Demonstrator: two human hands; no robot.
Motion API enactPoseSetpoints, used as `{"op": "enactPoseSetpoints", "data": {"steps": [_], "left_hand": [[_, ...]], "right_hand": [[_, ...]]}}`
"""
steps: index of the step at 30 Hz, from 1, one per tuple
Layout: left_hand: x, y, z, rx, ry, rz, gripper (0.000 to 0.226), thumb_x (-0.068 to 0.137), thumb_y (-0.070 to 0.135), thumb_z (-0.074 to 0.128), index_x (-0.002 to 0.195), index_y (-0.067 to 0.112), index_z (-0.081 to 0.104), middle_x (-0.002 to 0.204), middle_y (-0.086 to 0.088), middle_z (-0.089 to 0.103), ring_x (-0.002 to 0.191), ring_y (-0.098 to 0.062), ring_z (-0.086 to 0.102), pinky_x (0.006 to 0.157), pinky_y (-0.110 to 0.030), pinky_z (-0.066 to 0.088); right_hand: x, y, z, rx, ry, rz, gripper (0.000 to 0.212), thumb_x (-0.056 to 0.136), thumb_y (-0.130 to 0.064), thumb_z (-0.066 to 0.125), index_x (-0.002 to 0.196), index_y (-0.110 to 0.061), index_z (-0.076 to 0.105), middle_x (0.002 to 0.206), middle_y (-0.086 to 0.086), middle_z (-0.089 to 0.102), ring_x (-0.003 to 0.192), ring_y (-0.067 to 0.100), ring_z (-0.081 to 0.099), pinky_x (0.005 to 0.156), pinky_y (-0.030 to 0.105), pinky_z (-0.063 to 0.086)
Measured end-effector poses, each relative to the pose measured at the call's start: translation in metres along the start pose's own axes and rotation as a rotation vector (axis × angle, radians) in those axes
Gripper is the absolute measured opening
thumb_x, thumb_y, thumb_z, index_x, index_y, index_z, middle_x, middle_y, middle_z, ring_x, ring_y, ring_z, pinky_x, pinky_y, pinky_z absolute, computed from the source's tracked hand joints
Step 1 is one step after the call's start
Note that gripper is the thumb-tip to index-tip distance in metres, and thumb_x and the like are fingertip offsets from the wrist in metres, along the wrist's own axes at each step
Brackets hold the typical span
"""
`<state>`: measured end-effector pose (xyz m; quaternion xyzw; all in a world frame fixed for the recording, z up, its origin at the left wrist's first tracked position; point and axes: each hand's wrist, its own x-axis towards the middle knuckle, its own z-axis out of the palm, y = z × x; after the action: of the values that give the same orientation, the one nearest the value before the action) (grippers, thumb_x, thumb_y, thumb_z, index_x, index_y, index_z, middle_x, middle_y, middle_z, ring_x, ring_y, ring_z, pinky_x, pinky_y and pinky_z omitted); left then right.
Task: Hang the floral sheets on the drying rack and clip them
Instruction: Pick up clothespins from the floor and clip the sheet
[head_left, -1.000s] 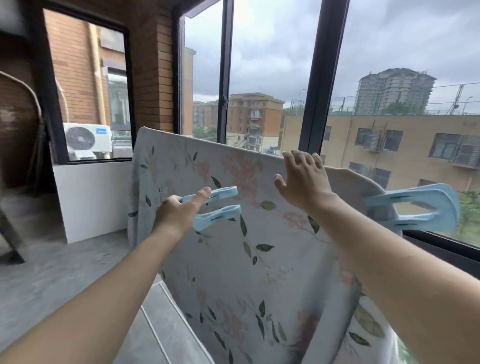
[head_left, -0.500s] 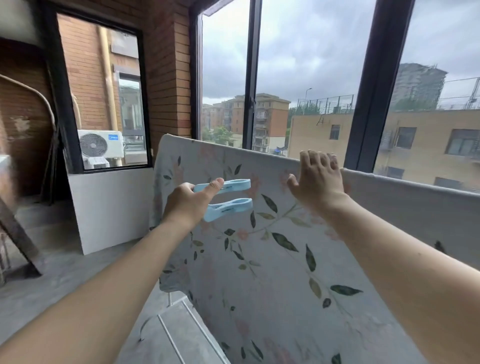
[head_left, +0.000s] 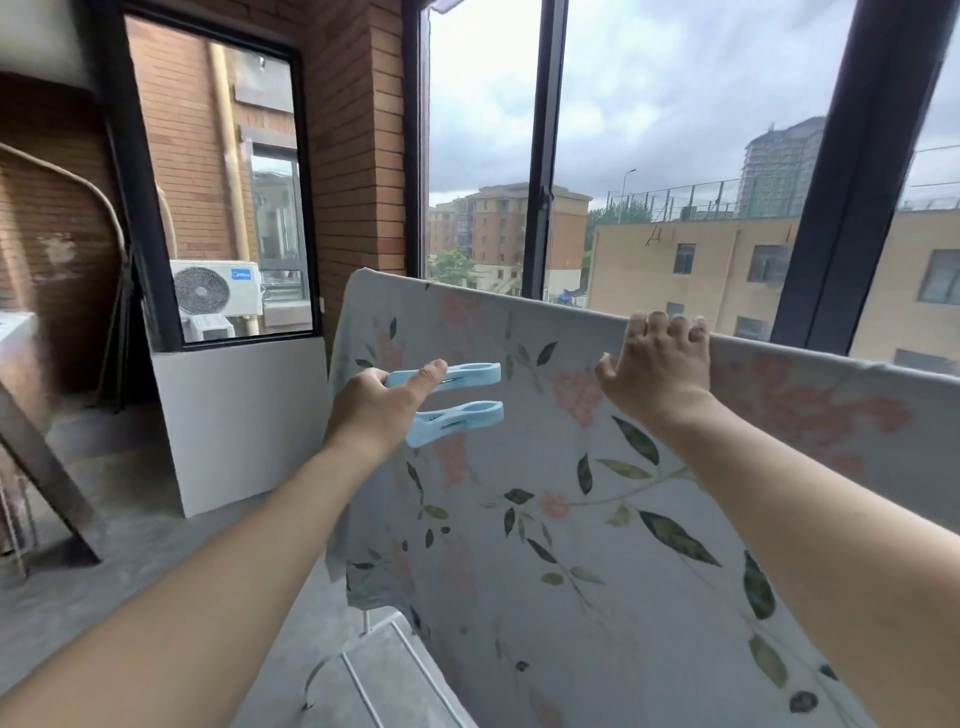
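1. We take the sheet (head_left: 597, 519) as our landmark: it is already draped over the top bar of the drying rack, floral side facing us, its top fold running from the left corner near the brick pillar (head_left: 358, 156) off to the right edge of the view.
2. Our left hand (head_left: 371, 410) grasps two pale blue clips (head_left: 457, 397), one above the other, thumb laid along the upper one. Both point their tips toward the sheet, just in front of its upper left part, so either can be pushed onto the fold without turning the wrist.
3. Our right hand (head_left: 657, 371) rests on the sheet's top fold, fingers curled over the edge and gripping it. We judge that it steadies the cloth on the bar so it does not slide while a clip goes on.
4. Count: one sheet in view, two clips, both in the left hand and none on the sheet's visible fold.
5. Below the sheet's lower left corner, thin white bars of the rack (head_left: 374, 680) show.
6. Hanging looks done for this sheet; clipping is not yet begun.
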<state>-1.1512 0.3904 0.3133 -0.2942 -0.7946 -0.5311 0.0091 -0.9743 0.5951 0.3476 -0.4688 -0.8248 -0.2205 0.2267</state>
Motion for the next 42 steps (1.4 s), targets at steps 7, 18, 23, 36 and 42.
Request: {"op": "enactPoseSetpoints", "data": {"steps": [7,18,23,36,42], "left_hand": [[0.084,-0.026,0.004,0.073,0.042,0.012,0.057,0.080,0.071,0.056,0.068,0.016,0.047,0.066,0.002,0.051,0.057,-0.015,0.048,0.051,-0.027,0.032],[0.230,-0.065,-0.010,0.149,0.152,0.011,0.055,0.081,0.072,0.051,0.071,0.018,0.050,0.073,0.001,0.057,0.063,-0.014,0.053,0.052,-0.027,0.034],[0.295,-0.101,-0.026,0.156,0.179,-0.003,0.058,0.081,0.073,0.050,0.064,0.017,0.046,0.069,-0.001,0.056,0.062,-0.017,0.053,0.052,-0.028,0.035],[0.483,-0.201,-0.092,0.172,0.156,0.086,0.063,0.083,0.076,0.040,0.066,0.016,0.046,0.069,-0.002,0.055,0.061,-0.016,0.053,0.050,-0.028,0.031],[0.556,-0.235,-0.120,0.257,0.156,0.198,0.068,0.089,0.074,0.027,0.070,0.012,0.050,0.070,-0.004,0.056,0.060,-0.013,0.050,0.048,-0.027,0.028]], "right_hand": [[0.067,-0.080,0.021,0.086,0.024,-0.075,0.059,0.090,-0.047,0.037,0.129,-0.004,0.046,0.122,0.016,0.055,0.111,0.033,0.051,0.095,0.043,0.037],[0.174,-0.202,0.066,0.171,0.052,-0.202,0.055,0.091,-0.047,0.037,0.126,-0.006,0.048,0.118,0.015,0.056,0.106,0.031,0.054,0.086,0.039,0.041],[0.215,-0.264,0.075,0.174,0.087,-0.233,0.056,0.091,-0.046,0.038,0.128,-0.005,0.047,0.121,0.015,0.055,0.109,0.031,0.052,0.088,0.039,0.039],[0.309,-0.431,0.093,0.174,0.104,-0.158,0.055,0.091,-0.046,0.038,0.128,-0.006,0.045,0.121,0.016,0.054,0.108,0.033,0.053,0.087,0.040,0.041],[0.338,-0.505,0.102,0.184,0.098,-0.110,0.053,0.092,-0.045,0.039,0.127,-0.006,0.048,0.123,0.016,0.054,0.111,0.033,0.051,0.091,0.041,0.039]]}}
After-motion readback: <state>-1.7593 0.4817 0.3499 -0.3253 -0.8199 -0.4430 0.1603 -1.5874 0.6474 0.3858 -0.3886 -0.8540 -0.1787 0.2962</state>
